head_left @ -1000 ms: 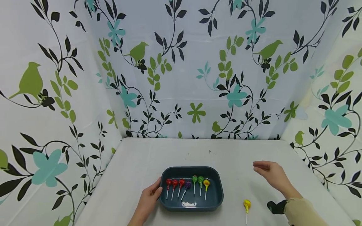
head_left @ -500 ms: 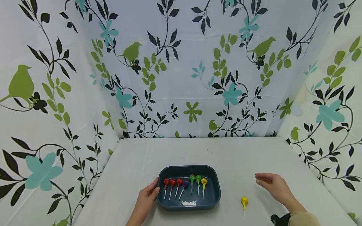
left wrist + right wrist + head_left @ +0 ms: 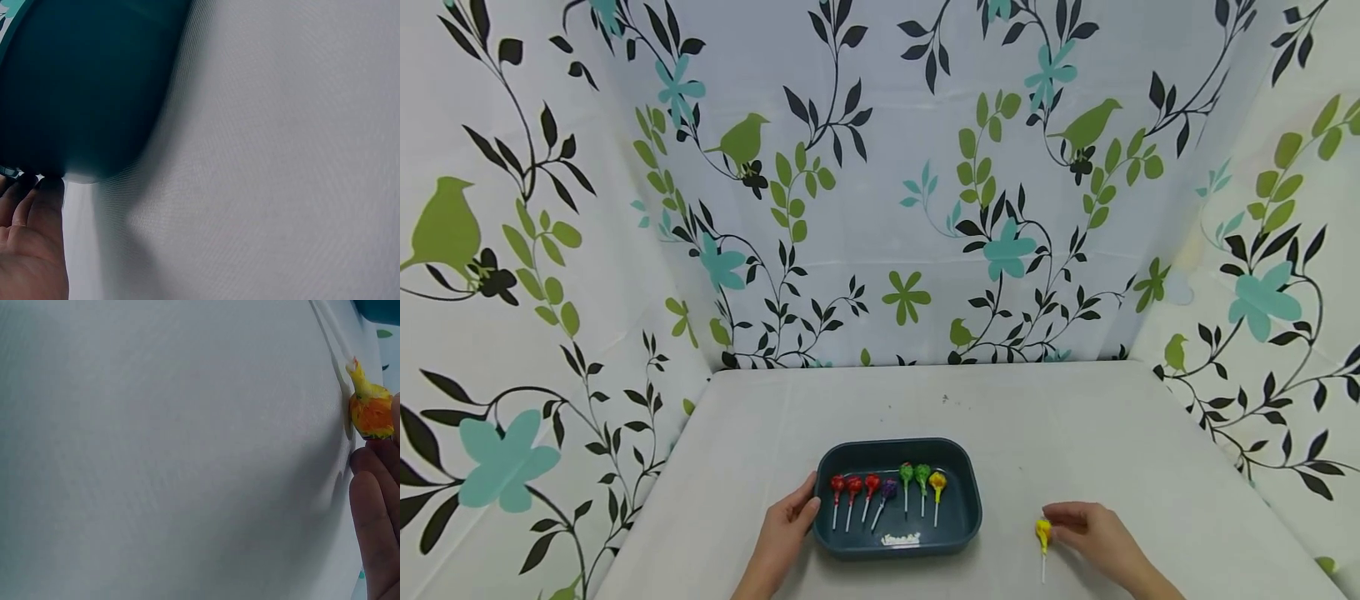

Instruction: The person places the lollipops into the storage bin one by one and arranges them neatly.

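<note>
A dark teal rectangular tray (image 3: 898,547) rests on the white-covered table, with a row of wrapped lollipops in it: red lollipops (image 3: 854,485), a purple lollipop (image 3: 889,489), green lollipops (image 3: 922,475) and a yellow lollipop (image 3: 937,482). My left hand (image 3: 784,525) grips the tray's left end, thumb at the rim and fingers along the outer wall. Right of the tray, a second yellow lollipop (image 3: 1042,533) lies on the cloth, stick toward me. My right hand (image 3: 1097,537) is at its wrapped head, thumb and fingertips close around it, fingers fairly straight in the right wrist view.
The white cloth-covered table (image 3: 760,417) reaches back to a hanging curtain (image 3: 865,208) printed with leaves, birds and flowers. More of this fabric walls the left and right sides. White lettering (image 3: 900,540) shows on the tray's near inner side.
My right hand has come down and toward me, from above the table to the loose yellow lollipop. My left hand keeps its grip on the tray. The head view has shifted slightly.
</note>
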A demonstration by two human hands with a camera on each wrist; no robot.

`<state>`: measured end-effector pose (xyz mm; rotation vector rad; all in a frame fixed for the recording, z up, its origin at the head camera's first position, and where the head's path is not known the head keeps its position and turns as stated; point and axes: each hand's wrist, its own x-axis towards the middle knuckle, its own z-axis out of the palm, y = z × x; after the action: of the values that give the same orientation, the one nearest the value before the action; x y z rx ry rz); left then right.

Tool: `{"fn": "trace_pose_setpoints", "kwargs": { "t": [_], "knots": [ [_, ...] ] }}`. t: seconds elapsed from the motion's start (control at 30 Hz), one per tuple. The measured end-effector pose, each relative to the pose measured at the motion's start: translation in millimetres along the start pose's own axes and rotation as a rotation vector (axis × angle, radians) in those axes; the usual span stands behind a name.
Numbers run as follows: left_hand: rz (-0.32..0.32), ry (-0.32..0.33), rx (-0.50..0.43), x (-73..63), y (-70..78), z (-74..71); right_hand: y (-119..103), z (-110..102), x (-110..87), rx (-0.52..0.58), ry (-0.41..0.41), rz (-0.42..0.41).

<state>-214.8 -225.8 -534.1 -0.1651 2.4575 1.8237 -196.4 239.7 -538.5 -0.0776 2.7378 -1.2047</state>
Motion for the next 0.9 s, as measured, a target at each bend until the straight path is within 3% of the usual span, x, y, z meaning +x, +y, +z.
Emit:
{"fn": "trace_pose_setpoints", "kwargs": {
  "t": [0.27,0.47,0.63,0.9],
  "knots": [
    [0.009,-0.007,-0.003,-0.8,0.9,-1.1,-5.1,2.1,-0.4,-0.107,-0.031,-0.067],
    [0.024,-0.035,-0.047,-2.4,-0.6,-1.8,-16.6,0.1,3.7,-0.116,0.006,-0.052],
    [0.030,-0.044,-0.070,-2.7,-1.2,-2.9,-43.0,-8.2,16.1,-0.119,0.028,-0.117],
    [0.013,-0.036,-0.064,-1.6,-2.7,-4.1,-108.3,-4.8,45.6,-0.112,0.008,-0.170]
  ]
}}
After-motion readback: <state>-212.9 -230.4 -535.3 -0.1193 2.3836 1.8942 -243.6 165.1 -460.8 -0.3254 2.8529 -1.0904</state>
